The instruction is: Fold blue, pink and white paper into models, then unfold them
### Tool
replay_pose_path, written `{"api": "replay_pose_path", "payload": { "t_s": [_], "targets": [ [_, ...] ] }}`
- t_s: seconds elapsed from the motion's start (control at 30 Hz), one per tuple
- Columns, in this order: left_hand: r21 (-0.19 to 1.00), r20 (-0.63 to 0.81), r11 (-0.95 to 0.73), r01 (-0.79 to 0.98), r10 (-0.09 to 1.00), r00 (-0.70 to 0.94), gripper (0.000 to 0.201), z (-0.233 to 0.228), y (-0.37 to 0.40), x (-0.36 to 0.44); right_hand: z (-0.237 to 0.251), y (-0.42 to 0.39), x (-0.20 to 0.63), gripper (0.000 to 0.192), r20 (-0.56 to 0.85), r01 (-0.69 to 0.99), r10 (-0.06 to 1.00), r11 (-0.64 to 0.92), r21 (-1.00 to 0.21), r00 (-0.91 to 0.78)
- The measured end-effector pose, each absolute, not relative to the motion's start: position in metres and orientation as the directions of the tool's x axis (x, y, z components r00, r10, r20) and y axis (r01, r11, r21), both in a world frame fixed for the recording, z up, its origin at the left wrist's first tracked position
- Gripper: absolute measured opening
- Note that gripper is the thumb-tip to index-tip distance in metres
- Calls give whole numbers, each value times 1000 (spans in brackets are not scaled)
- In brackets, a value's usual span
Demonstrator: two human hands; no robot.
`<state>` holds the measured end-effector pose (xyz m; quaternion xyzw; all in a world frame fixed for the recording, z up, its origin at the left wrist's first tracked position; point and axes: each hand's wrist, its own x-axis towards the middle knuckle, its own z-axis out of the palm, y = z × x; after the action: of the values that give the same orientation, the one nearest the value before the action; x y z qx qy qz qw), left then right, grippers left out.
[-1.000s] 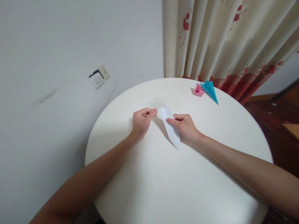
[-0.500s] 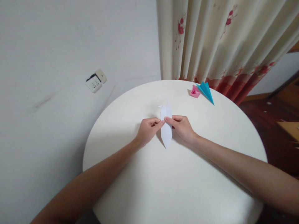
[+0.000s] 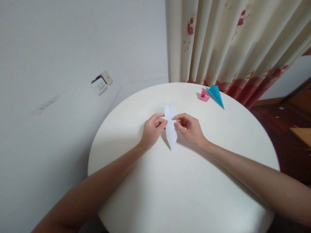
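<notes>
Both hands on the white folded paper (image 3: 170, 129), approx. mid-table, a bit toward the far edge of the round white table (image 3: 184, 194). L hand (image 3: 152, 129) has thumb + forefinger closed on the paper's left edge; other fingers curled in. R hand (image 3: 189, 127) pinches the right edge w/ thumb + index, remaining fingers loosely bent. Paper is a long narrow shape, pointed tip aimed at the person, two thin points at the far end, one of them bent off to the left. It looks lifted off the surface, a shadow under its near tip. Change vs. a second ago: the paper then lay slanted under the R hand only, L hand apart from it w/ fingers pinched on little or nothing; now it's turned to run straight away from the person and both hands grip it at the middle, slightly farther up the table than half a sec ago. Judgement: repositioning looks done, hands set symmetrically either side, so the work seems to be at a fold or a pull-apart at the waist of the piece. Near the far right edge, well apart from the hands: a pink paper figure (image 3: 204, 95) touching a blue paper figure (image 3: 215, 94). Behind: curtain (image 3: 230, 42), wall socket (image 3: 101, 83).
</notes>
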<state>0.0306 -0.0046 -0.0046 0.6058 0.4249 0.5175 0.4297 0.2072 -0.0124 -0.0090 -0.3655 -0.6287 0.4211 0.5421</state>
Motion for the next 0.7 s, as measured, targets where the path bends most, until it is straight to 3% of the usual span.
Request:
{"api": "replay_pose_path", "payload": {
  "t_s": [0.07, 0.27, 0.7],
  "targets": [
    [961, 273, -275, 12, 957, 97, 37, -5, -4, 31, -9, -12, 207, 17, 366, 7, 920, 370, -929, -140],
    [930, 359, -366, 39, 925, 121, 15, -7, -2, 29, -9, -8, 211, 18, 417, 58, 895, 430, -901, -157],
    [931, 346, -351, 104, 936, 62, 17, -3, -3, 29, -14, -5, 216, 19, 438, 23, 872, 454, -891, -218]
  ]
}}
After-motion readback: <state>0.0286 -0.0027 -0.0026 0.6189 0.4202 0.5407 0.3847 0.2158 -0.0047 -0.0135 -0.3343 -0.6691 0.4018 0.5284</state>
